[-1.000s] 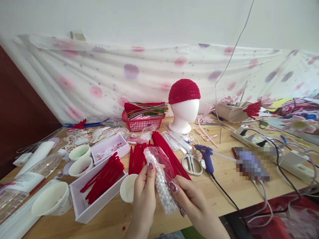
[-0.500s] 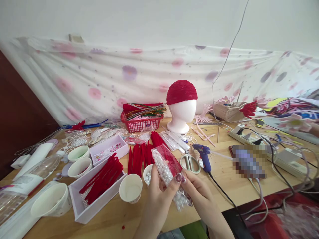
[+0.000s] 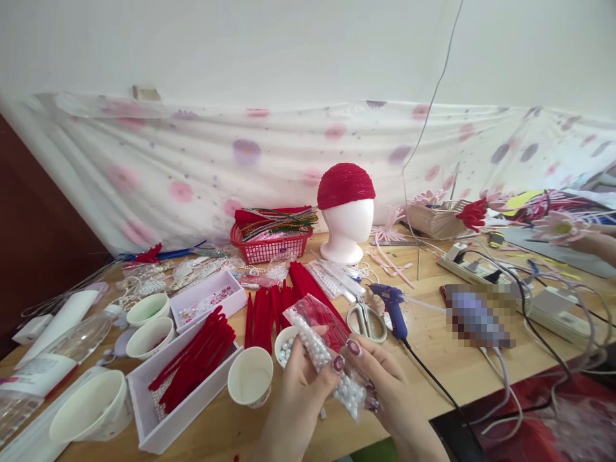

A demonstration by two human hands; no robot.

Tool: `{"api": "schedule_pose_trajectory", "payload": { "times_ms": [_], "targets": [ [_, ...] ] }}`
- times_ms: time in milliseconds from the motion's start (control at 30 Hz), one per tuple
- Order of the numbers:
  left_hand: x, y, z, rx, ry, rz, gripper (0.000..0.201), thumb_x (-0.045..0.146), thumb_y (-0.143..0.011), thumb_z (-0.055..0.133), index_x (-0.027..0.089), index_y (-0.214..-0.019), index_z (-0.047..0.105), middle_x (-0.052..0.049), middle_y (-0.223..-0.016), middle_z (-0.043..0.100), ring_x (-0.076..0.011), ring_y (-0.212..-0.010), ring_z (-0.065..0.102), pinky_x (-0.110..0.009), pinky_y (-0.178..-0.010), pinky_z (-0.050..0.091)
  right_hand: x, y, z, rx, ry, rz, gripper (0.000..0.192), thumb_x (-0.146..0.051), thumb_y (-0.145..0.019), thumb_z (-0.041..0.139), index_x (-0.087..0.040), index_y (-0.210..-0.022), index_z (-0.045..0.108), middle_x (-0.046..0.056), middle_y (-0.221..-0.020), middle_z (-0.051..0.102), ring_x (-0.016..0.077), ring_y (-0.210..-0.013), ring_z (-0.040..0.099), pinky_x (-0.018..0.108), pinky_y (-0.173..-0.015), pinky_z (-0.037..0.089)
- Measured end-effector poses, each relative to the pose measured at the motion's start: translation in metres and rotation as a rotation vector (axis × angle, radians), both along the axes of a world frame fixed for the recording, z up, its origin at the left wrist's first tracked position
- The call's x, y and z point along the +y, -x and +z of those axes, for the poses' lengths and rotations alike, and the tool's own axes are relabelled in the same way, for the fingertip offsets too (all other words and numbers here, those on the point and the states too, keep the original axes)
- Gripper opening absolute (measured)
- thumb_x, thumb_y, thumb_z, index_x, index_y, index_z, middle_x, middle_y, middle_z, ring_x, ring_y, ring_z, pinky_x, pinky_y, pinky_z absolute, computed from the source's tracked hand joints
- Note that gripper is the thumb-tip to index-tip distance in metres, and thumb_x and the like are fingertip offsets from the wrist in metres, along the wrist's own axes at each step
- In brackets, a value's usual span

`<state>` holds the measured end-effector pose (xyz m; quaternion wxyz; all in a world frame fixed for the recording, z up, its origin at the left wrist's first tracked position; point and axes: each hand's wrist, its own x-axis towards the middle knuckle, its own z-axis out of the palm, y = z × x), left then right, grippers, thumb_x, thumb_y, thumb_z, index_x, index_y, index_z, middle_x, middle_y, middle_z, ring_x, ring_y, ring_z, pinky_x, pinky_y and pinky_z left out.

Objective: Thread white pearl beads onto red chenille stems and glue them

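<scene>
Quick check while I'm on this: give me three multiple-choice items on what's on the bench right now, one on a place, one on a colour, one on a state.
1. Where is the bag of pearl beads?
A. In the red basket
B. Between left hand and right hand
C. On the foam head

2. What colour is the cap on the foam head?
A. Red
B. Blue
C. Green

3. How do the scissors lie?
A. Held, cutting
B. Hanging on the wall
C. Flat on the table, beside the glue gun

Answers: 1 B, both hands pinch the bag. 2 A, the cap is plainly red. 3 C, no hand touches them.
</scene>
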<state>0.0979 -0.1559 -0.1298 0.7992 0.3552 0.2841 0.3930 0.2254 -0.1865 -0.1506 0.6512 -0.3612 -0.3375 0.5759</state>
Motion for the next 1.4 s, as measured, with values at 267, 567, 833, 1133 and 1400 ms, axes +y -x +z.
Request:
{"api": "schedule_pose_trajectory", "payload": {
  "times_ms": [267,567,833,1133,1400],
  "targets": [
    [0.002,0.002,-0.002,0.01,0.002,-0.018,0.052,0.04,-0.073,0.081,0.02,-0.115,0.059,-0.004,-0.093,0.068,-0.0206,-0.089,0.066,-0.032,-0.084,0.047,0.001,0.001,0.006,0.132,-0.053,0.083,0.051,-0.048,-0.085,0.072,-0.019,-0.061,0.038,-0.011,-0.052,0.026,0.0004,-0.038,0.012,0.014,-0.034,0.012],
    [0.0,0.004,0.002,-0.043,0.044,-0.041,0.064,0.035,-0.071,0.084,0.025,-0.128,0.057,0.0,-0.088,0.065,-0.0152,-0.08,0.063,-0.029,-0.079,0.047,0.002,0.002,0.008,0.164,-0.019,0.014,0.052,-0.048,-0.08,0.077,-0.019,-0.06,0.038,-0.011,-0.05,0.027,0.0009,-0.039,0.01,0.015,-0.035,0.011],
    [-0.001,0.007,0.003,-0.161,0.141,-0.11,0.075,0.019,-0.072,0.082,0.027,-0.139,0.051,-0.005,-0.104,0.07,-0.0225,-0.098,0.068,-0.036,-0.093,0.048,0.004,-0.004,0.012,0.274,-0.054,0.017,0.055,-0.042,-0.08,0.076,-0.019,-0.056,0.032,-0.012,-0.047,0.025,0.0002,-0.036,0.01,0.014,-0.035,0.015],
    [-0.003,-0.003,0.007,-0.2,0.27,-0.008,0.075,0.025,-0.068,0.086,0.021,-0.135,0.052,-0.007,-0.094,0.072,-0.026,-0.091,0.071,-0.039,-0.083,0.057,0.008,-0.008,0.027,0.354,-0.056,0.095,0.055,-0.038,-0.081,0.076,-0.02,-0.057,0.03,-0.013,-0.045,0.025,0.001,-0.035,0.006,0.013,-0.033,0.014],
    [0.0,-0.003,0.014,-0.232,0.375,0.087,0.071,0.001,-0.063,0.07,0.02,-0.131,0.058,-0.004,-0.088,0.074,-0.0286,-0.1,0.072,-0.042,-0.093,0.056,0.023,-0.01,0.038,0.405,-0.12,0.146,0.056,-0.04,-0.082,0.076,-0.021,-0.06,0.028,-0.013,-0.048,0.021,0.0027,-0.038,0.003,0.011,-0.032,0.015]
  ]
}}
